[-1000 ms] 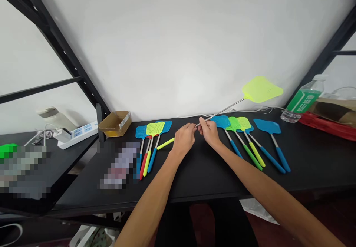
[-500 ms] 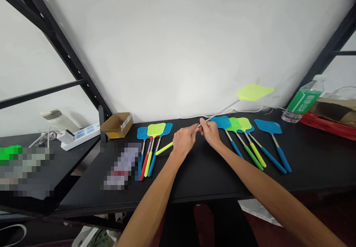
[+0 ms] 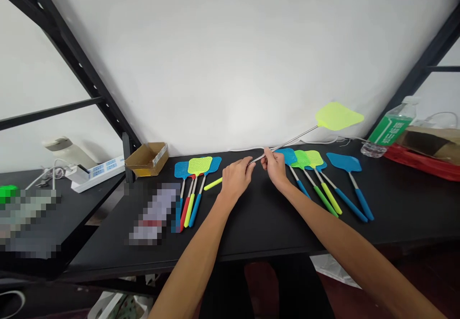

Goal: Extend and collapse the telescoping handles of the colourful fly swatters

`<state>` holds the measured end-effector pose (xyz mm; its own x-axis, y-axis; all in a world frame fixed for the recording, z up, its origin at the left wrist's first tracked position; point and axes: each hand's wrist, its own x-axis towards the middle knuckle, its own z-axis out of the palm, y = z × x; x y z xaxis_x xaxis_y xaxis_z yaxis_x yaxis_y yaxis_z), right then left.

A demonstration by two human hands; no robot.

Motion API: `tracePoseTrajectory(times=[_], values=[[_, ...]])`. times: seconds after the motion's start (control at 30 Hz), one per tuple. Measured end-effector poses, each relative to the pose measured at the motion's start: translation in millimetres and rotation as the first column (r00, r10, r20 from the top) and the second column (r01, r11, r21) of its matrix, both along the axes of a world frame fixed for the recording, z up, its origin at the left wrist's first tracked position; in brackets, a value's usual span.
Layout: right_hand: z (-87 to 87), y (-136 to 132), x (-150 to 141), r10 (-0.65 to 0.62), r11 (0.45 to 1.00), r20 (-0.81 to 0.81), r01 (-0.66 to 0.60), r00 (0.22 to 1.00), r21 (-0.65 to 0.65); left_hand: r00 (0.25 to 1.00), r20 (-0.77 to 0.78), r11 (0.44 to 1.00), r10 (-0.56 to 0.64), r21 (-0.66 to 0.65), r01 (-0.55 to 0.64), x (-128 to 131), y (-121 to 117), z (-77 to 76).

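Observation:
Both hands hold one yellow-green fly swatter (image 3: 338, 116) above the table, its metal rod slanting up to the right. My left hand (image 3: 236, 177) is closed around the lower part, with the yellow handle end poking out at its left. Farther up the thin rod, my right hand (image 3: 275, 166) pinches it, a short gap from the left hand. To the left lies a group of blue, red and yellow fly swatters (image 3: 199, 166). On the right, blue, green and yellow fly swatters (image 3: 302, 159) overlap, and a single blue fly swatter (image 3: 344, 162) lies beside them.
A small open cardboard box (image 3: 146, 160) sits at the table's back left, near a white power strip (image 3: 104, 170). At the back right stands a tilted bottle with a green label (image 3: 391, 130) beside a red package (image 3: 413, 163). Black rack posts rise on both sides.
My hands have moved apart along the rod, and the swatter's rod shows longer. The yellow head has shifted right and slightly up. The view has turned a little.

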<state>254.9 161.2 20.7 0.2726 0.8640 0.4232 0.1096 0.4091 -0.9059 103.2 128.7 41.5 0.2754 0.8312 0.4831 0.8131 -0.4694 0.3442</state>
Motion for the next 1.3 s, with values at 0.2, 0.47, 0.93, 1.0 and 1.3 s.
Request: tracePoseTrajectory(times=[0.2,0.47,0.93,1.0,1.3], values=[[-3.1,0.8,-0.1,-0.021,1.0,0.073,0.02,0.997,0.019,0.999,-0.053,0.999,0.0,0.046,0.002,0.5,1.6,-0.7],[-0.2,-3.2,-2.3,-0.015,0.999,0.094,0.011,0.995,0.037,0.998,-0.06,0.999,-0.02,0.031,0.022,0.4,-0.8,0.7],[0.9,-2.0,-2.5,-0.016,0.999,0.097,0.012,0.995,0.043,0.996,-0.027,0.996,0.082,-0.026,-0.083,0.8,-4.0,2.8],[0.2,-1.0,-2.4,-0.017,0.999,0.091,0.013,0.996,0.047,0.997,-0.017,0.996,0.079,-0.031,-0.079,0.6,-2.7,2.2],[-3.5,4.6,-0.1,0.002,1.0,0.0,-0.002,1.0,0.016,1.0,0.015,1.0,0.005,-0.007,-0.005,-0.3,2.4,0.6]])
